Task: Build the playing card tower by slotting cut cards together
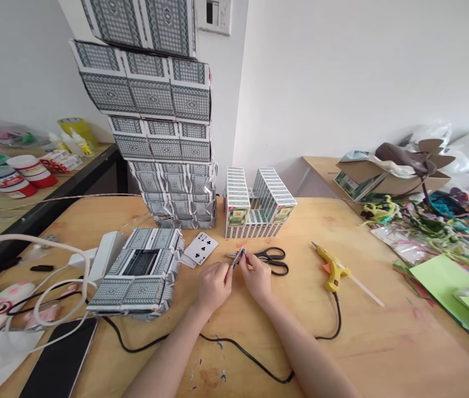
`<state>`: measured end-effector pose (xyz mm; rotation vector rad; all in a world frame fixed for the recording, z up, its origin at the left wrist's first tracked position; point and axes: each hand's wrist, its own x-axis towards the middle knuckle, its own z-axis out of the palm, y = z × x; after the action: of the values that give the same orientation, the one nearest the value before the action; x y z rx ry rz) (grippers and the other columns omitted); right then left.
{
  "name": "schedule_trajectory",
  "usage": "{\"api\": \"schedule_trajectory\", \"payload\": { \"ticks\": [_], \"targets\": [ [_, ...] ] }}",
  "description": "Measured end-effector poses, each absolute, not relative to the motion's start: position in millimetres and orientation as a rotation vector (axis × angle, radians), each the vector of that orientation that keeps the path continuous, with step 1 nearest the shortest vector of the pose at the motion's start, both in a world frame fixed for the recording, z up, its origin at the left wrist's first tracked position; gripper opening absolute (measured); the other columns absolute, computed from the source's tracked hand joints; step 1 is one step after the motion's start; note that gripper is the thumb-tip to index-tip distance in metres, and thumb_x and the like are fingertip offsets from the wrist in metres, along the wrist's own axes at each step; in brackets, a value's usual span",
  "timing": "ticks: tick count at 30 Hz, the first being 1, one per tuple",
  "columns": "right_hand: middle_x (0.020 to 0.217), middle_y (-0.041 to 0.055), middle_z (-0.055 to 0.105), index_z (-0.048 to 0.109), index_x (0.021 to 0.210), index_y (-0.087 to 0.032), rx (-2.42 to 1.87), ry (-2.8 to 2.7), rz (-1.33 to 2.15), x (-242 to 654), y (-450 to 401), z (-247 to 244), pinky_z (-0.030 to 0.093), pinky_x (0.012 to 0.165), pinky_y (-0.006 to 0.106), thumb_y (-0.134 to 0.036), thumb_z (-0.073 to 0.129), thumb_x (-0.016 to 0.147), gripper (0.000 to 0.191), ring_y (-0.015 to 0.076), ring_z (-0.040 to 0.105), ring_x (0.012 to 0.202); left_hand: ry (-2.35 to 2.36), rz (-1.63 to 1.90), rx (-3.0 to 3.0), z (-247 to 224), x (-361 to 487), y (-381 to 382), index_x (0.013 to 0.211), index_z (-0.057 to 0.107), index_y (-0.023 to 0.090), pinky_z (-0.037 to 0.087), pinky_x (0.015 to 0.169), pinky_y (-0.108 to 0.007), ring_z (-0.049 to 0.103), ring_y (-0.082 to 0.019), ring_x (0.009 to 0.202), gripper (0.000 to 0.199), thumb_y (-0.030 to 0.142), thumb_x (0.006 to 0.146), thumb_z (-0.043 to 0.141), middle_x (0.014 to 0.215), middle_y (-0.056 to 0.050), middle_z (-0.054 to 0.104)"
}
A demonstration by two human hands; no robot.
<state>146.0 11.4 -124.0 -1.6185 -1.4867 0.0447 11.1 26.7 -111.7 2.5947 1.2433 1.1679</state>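
Note:
Between my two hands is a small playing card (237, 258), seen nearly edge-on; whether it is folded I cannot tell. My left hand (216, 283) pinches its left side, and my right hand (257, 275) pinches the other. Black-handled scissors (273, 257) lie just beyond my right hand, their blades partly hidden behind the fingers. A few loose playing cards (201, 249), a three of clubs on top, rest beyond my left hand. To the left lies a flat block made of playing cards (135, 293) with a square opening in its top.
A tall tower of card blocks (159, 143) stands at the back, beside stacked card boxes (259, 224). A yellow glue gun (333, 268) lies right, its black cord (238, 345) crossing under my forearms. A phone (62, 359) is front left; craft scraps (445, 221) cover the right side.

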Motion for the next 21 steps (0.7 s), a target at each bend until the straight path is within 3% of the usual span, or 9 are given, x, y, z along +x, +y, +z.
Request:
{"api": "schedule_trajectory", "payload": {
  "ticks": [7,12,16,21],
  "targets": [
    [0.055,0.0032,0.064,0.065,0.070,-0.016,-1.629,-1.356,0.141,148,12,-121,0.038,0.047,0.020,-0.037,0.042,0.083,0.035,0.0116,0.055,0.046,1.230,1.138,2.627,-109,10,27,0.057,0.046,0.019,0.032,0.050,-0.025,0.051,-0.013,0.051,0.024,0.016,0.081,0.042,0.051,-0.001,0.052],
    [0.048,0.0007,0.056,0.060,0.057,-0.014,-1.430,-1.134,0.696,156,18,-114,0.033,0.045,0.022,-0.049,0.045,0.079,0.043,0.0115,0.047,0.045,1.334,1.087,2.232,-111,10,28,0.058,0.047,0.018,0.033,0.050,-0.023,0.052,-0.013,0.052,0.021,0.021,0.079,0.044,0.053,-0.002,0.055],
    [0.064,0.0039,0.064,0.063,0.072,-0.016,-1.015,-0.793,1.364,156,25,-113,0.040,0.054,0.026,-0.048,0.050,0.077,0.034,0.0168,0.055,0.060,1.206,1.039,1.759,-113,9,32,0.067,0.053,0.017,0.037,0.051,-0.022,0.054,-0.013,0.055,0.016,0.026,0.078,0.047,0.059,-0.002,0.060],
    [0.083,0.0053,0.066,0.061,0.091,-0.018,-0.712,-0.534,1.807,149,22,-109,0.044,0.066,0.030,-0.038,0.055,0.077,0.025,0.0183,0.058,0.073,1.019,1.020,1.390,-110,11,35,0.071,0.058,0.016,0.040,0.050,-0.022,0.055,-0.014,0.055,0.015,0.030,0.073,0.054,0.061,-0.002,0.062]
  ]
}}
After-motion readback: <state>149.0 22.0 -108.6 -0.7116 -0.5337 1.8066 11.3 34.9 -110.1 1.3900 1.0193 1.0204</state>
